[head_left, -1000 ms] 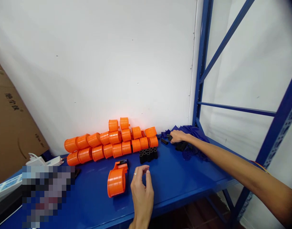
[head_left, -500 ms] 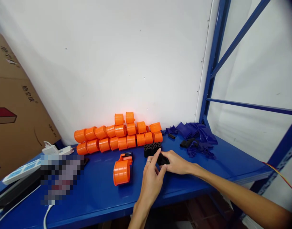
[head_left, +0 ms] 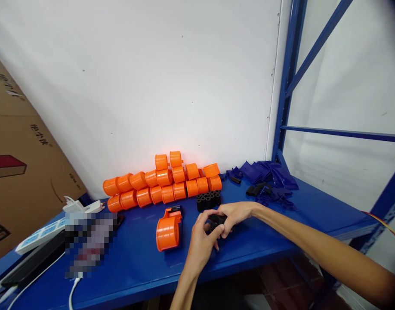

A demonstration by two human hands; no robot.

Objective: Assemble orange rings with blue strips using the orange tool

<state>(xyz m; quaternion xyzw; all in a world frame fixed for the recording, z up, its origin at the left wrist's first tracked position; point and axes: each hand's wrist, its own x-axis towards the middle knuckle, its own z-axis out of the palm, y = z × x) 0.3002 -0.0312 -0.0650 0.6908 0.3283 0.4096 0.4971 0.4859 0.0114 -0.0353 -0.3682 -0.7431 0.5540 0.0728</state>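
Black part (head_left: 217, 218): likely light, stiff, slightly slick; left hand (head_left: 200, 242), right hand (head_left: 233, 216) clamped on it; best pinched by sides.

A cardboard box (head_left: 29, 181) with a red printed shape stands at left before the white wall (head_left: 184, 86). Near it, a white power strip (head_left: 42, 235) and a white cable (head_left: 72, 292) lie on the blue surface (head_left: 126, 262). At right rises a blue metal frame (head_left: 283, 112), near a red-and-yellow wire (head_left: 383, 224).
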